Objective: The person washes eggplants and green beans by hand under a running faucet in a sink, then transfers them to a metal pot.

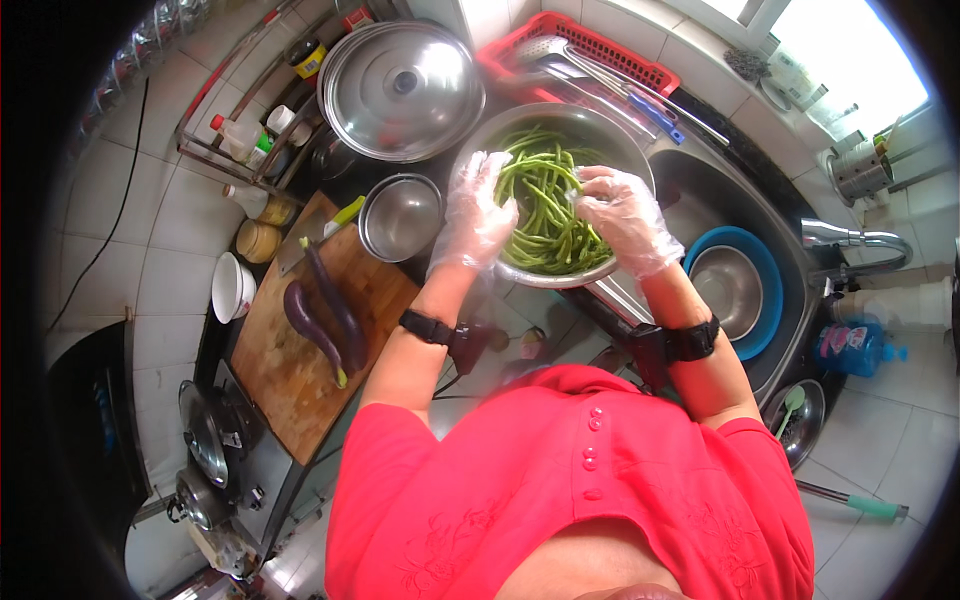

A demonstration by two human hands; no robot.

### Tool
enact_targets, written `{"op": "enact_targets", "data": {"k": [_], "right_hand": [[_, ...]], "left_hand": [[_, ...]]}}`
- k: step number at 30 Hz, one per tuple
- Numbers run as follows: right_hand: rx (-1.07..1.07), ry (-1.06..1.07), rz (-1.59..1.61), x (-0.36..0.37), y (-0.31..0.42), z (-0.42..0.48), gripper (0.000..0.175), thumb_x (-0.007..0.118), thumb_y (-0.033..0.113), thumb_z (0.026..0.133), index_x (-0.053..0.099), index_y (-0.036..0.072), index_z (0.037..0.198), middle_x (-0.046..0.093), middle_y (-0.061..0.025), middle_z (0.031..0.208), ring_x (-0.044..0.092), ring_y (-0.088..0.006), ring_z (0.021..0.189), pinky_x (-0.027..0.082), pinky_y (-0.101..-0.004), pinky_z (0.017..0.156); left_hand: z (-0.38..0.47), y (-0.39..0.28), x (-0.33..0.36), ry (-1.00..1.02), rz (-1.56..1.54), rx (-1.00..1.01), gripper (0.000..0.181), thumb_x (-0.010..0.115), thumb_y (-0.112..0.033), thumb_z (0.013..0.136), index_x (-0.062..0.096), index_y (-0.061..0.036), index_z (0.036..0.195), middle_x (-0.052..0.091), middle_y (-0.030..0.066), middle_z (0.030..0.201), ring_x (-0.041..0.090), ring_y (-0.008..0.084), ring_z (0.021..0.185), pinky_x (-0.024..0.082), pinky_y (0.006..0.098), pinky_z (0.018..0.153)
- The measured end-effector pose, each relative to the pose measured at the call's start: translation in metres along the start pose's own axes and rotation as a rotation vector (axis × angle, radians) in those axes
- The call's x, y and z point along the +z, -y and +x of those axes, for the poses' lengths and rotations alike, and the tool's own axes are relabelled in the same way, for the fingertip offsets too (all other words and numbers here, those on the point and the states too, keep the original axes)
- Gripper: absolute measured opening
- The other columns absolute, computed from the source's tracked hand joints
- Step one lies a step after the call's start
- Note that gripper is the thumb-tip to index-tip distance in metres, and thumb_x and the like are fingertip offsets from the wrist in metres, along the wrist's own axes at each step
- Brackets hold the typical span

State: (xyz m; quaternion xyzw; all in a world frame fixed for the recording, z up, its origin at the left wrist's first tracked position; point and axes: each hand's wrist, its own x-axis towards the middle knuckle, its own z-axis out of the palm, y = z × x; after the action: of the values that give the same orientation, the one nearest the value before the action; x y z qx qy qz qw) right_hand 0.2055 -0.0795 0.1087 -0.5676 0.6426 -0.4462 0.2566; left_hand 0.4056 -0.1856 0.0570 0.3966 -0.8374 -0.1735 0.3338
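Long green beans (559, 199) lie heaped in a large stainless steel bowl (637, 146) before me. My left hand (484, 214), in a clear plastic glove, curls around a bean at the bowl's left side. Across from it, my right hand (619, 214), gloved the same way, pinches beans near the right rim between thumb and fingers. Some beans arch between the two hands above the heap. The gloves hide the exact grip of the fingertips. To the left of the bowl stands a smaller metal bowl (401, 217).
A wooden cutting board (277, 382) at left bears two eggplants (315, 330) and a cleaver (300, 244). Behind are a large pot lid (405, 79) and a red basket (547, 22) with utensils. At right, a sink (679, 169) holds a blue basin (772, 300) below a faucet (862, 236).
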Motion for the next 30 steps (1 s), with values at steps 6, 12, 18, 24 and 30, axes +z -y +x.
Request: {"op": "enact_targets", "data": {"k": [6, 12, 18, 24, 30], "right_hand": [[0.184, -0.002, 0.513, -0.029, 0.006, -0.011, 0.012, 0.064, 0.004, 0.088, 0.07, -0.002, 0.096, 0.069, -0.003, 0.08, 0.059, -0.0074, 0.068, 0.048, -0.0227, 0.061], [0.352, -0.144, 0.769, -0.052, 0.011, -0.007, 0.013, 0.062, 0.006, 0.092, 0.067, -0.003, 0.1, 0.071, -0.011, 0.096, 0.063, -0.0134, 0.069, 0.049, -0.0229, 0.061], [0.124, -0.249, 0.754, -0.072, -0.02, -0.011, 0.014, 0.067, 0.01, 0.09, 0.07, 0.002, 0.101, 0.072, -0.0104, 0.094, 0.067, -0.0162, 0.072, 0.052, -0.0264, 0.066], [-0.063, -0.53, -0.179, -0.111, -0.065, -0.034, 0.016, 0.064, 0.006, 0.094, 0.072, 0.005, 0.108, 0.073, -0.0094, 0.104, 0.069, -0.0166, 0.093, 0.055, -0.0274, 0.083], [0.345, -0.313, 0.723, -0.112, -0.016, -0.046, 0.015, 0.062, 0.011, 0.094, 0.072, 0.005, 0.103, 0.065, -0.0005, 0.078, 0.052, -0.0045, 0.059, 0.039, -0.0195, 0.052]], "left_hand": [[0.022, -0.024, 0.004, 0.083, -0.184, 0.153, 0.05, 0.065, -0.014, 0.084, 0.059, -0.0089, 0.134, 0.058, 0.0192, 0.135, 0.051, 0.037, 0.129, 0.04, 0.0442, 0.11], [0.017, -0.046, 0.02, 0.358, -0.578, -0.067, 0.037, 0.065, -0.026, 0.094, 0.067, -0.0042, 0.124, 0.07, 0.0178, 0.115, 0.068, 0.0306, 0.106, 0.051, 0.0363, 0.092], [0.004, -0.072, 0.011, 0.664, -0.469, 0.009, 0.035, 0.07, -0.027, 0.09, 0.071, -0.0037, 0.115, 0.073, 0.0168, 0.104, 0.07, 0.028, 0.095, 0.053, 0.0354, 0.083], [-0.001, -0.064, 0.01, 0.5, -0.417, -0.049, 0.025, 0.07, -0.02, 0.088, 0.074, -0.0018, 0.106, 0.074, 0.0162, 0.094, 0.071, 0.026, 0.083, 0.054, 0.0347, 0.077], [-0.005, -0.056, 0.018, 0.396, -0.663, -0.251, 0.02, 0.071, -0.011, 0.089, 0.075, -0.0009, 0.107, 0.076, 0.0106, 0.09, 0.068, 0.0137, 0.077, 0.052, 0.0271, 0.072]]}}
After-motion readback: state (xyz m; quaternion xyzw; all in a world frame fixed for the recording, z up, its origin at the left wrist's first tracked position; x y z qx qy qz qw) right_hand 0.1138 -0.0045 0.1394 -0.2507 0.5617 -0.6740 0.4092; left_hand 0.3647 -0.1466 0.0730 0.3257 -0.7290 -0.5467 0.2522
